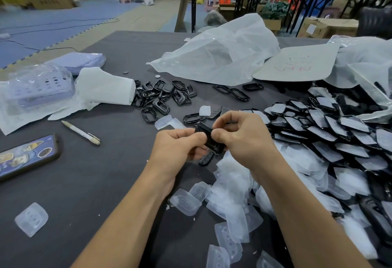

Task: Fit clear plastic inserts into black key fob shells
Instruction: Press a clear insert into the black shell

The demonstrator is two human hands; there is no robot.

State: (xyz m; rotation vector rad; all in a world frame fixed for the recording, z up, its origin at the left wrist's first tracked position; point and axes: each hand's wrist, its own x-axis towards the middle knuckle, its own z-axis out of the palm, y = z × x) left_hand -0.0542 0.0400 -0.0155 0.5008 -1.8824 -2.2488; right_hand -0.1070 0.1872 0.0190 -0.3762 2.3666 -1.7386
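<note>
The dark counter (89,183) carries the whole job, and its right side is taken up by a broad spread of finished shells (331,134), black pieces overlapping like tiles, each with a pale insert already showing in it; by the look of it a good share of the work is done. Below and beside that spread lies a heap of loose clear inserts (231,195), many of them unfitted, so plenty is left. Farther back, near the middle of the counter, sits a smaller cluster of empty black shells (161,98), open frames with nothing in them, waiting their turn. Above the near edge of the insert heap, the left hand (178,147) and the right hand (241,134) meet, each with thumb and curled fingers pinching one black shell (209,138) held between them, off the counter. Whether an insert is seated in it cannot be told; the fingers cover it.
</note>
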